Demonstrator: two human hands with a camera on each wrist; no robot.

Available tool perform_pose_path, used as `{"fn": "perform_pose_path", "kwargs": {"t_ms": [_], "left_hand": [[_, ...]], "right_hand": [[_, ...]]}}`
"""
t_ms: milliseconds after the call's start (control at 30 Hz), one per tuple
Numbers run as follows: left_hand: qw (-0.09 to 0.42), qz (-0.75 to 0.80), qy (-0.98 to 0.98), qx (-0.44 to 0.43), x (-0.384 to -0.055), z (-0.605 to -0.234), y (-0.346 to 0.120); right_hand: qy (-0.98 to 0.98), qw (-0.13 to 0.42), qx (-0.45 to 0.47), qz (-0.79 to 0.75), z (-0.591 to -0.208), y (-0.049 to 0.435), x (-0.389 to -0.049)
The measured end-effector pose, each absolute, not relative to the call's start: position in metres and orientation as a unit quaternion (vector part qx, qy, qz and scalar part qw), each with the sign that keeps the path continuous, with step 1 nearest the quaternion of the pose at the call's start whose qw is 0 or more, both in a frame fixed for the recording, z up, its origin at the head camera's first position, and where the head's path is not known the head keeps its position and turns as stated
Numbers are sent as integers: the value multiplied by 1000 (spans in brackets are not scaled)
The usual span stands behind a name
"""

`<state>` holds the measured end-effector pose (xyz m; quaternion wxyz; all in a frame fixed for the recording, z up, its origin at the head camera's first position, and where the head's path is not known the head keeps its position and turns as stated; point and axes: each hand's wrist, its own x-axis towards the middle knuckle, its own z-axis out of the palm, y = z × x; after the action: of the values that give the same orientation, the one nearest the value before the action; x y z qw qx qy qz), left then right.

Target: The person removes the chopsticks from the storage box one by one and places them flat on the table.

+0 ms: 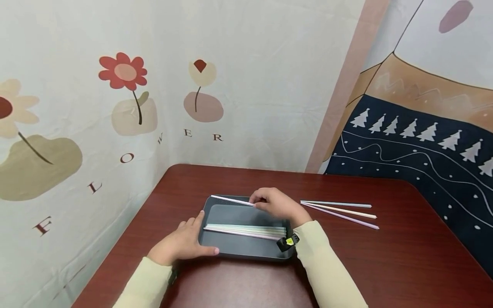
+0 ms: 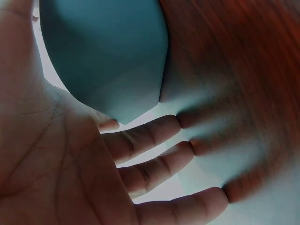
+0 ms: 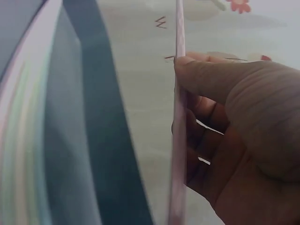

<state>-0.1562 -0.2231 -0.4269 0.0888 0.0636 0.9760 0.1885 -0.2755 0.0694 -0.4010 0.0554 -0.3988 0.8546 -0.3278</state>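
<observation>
My right hand [image 1: 275, 204] pinches a pale pink straw [image 1: 232, 200] between thumb and fingers, above the far side of a dark grey tray [image 1: 246, 252]. In the right wrist view the held straw [image 3: 179, 140] stands beside the tray wall [image 3: 110, 117]. Several pastel straws [image 1: 246, 231] lie side by side across the tray floor. My left hand [image 1: 184, 240] is spread at the tray's left end, with the index finger along the side and the thumb at the near rim. In the left wrist view its fingers [image 2: 150, 136] are extended, fingertips on the table beside the tray.
To the right of the tray, a few more straws, one of them purple [image 1: 346, 217], fan out on the reddish-brown table [image 1: 385, 256]. A printed curtain [image 1: 262, 85] hangs behind the table's far edge and along its left side.
</observation>
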Motion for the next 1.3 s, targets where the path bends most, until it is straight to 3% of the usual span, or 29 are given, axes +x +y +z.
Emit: {"fn": "perform_pose_path", "kwargs": {"t_ms": [467, 1300], "left_hand": [[84, 191, 975, 72, -156, -426, -223], [87, 195, 974, 80, -158, -429, -227]], "right_hand": [[883, 13, -349, -313, -380, 132, -277], [933, -3, -262, -248, -423, 247, -272]]}}
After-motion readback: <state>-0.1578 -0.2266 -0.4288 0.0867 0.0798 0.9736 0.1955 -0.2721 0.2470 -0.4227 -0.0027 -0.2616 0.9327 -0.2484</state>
